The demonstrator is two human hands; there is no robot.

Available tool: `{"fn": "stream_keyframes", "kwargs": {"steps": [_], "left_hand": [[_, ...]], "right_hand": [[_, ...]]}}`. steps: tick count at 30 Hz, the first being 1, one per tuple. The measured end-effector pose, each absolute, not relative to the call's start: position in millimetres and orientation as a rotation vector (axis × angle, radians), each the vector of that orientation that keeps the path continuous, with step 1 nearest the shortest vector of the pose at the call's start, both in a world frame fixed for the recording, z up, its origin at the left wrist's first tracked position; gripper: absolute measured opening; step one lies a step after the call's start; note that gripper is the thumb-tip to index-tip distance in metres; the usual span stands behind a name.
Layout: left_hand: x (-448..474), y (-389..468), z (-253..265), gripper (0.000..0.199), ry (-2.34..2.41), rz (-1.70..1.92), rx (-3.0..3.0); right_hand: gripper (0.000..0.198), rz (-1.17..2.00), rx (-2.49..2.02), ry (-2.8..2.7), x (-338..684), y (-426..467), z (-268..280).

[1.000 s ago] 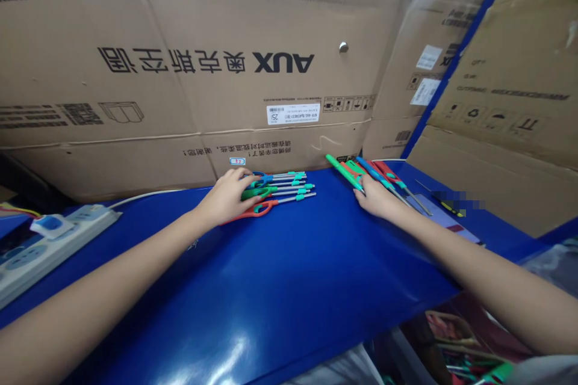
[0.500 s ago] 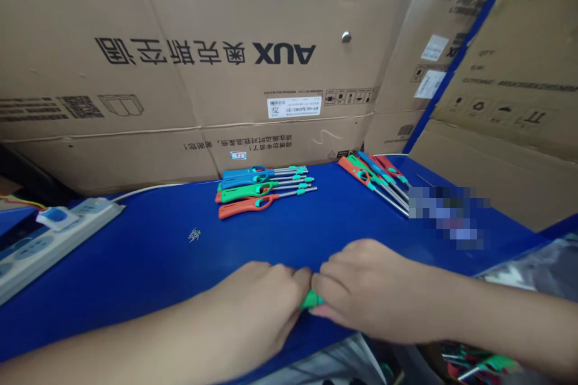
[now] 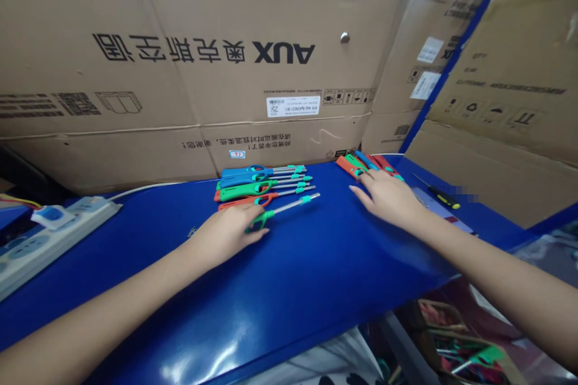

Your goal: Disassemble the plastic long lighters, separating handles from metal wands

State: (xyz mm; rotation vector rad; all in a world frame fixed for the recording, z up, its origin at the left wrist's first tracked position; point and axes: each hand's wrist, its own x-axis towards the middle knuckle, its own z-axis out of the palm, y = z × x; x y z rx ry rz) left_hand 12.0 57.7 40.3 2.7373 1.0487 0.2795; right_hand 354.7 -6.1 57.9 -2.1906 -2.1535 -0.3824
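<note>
My left hand (image 3: 228, 230) is closed around the handle of a green gas lighter (image 3: 289, 206), its metal tube pointing right. The lighter is just in front of a row of lighters with blue (image 3: 241, 180), green (image 3: 246, 191) and orange handles, all lying in the same direction. My right hand (image 3: 392, 197) hovers over or touches a second group at the back right, its thumb spread away from the fingers. That group includes an orange lighter (image 3: 347, 164), a blue one (image 3: 366, 159) and a red one (image 3: 383, 162). My hand hides their tubes.
A white power strip (image 3: 58, 234) lies on the blue table (image 3: 280, 289) at the left. A screwdriver (image 3: 445, 197) is at the right, beyond my forearm. Cardboard walls (image 3: 203, 6) enclose the back and right. Below the front edge stands a box holding more lighters (image 3: 483, 358).
My hands were together at the front around a green piece. They have parted: the left carried the green lighter to the left row, the right reached to the back right group.
</note>
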Motion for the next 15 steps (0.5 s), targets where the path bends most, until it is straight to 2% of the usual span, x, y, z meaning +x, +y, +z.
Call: {"fn": "stream_keyframes", "kwargs": {"steps": [4,8,12,15], "left_hand": [[7.7,91.8,13.7,0.029,0.905,0.436,2.828],[14.0,94.3,8.7,0.035,1.004,0.523,2.985],[23.5,87.0,14.1,0.048,1.256,0.474,3.030],[29.4,83.9,17.7,0.062,1.278,0.529,3.009]], "right_hand": [[0.038,-0.387,-2.464,-2.015,386.7,17.3,36.4],[0.028,-0.265,-2.455,-2.015,400.8,26.4,23.3],[0.034,-0.219,-2.367,-1.947,394.8,28.5,28.7],[0.033,-0.166,-2.244,-1.956,373.9,18.8,44.1]]}}
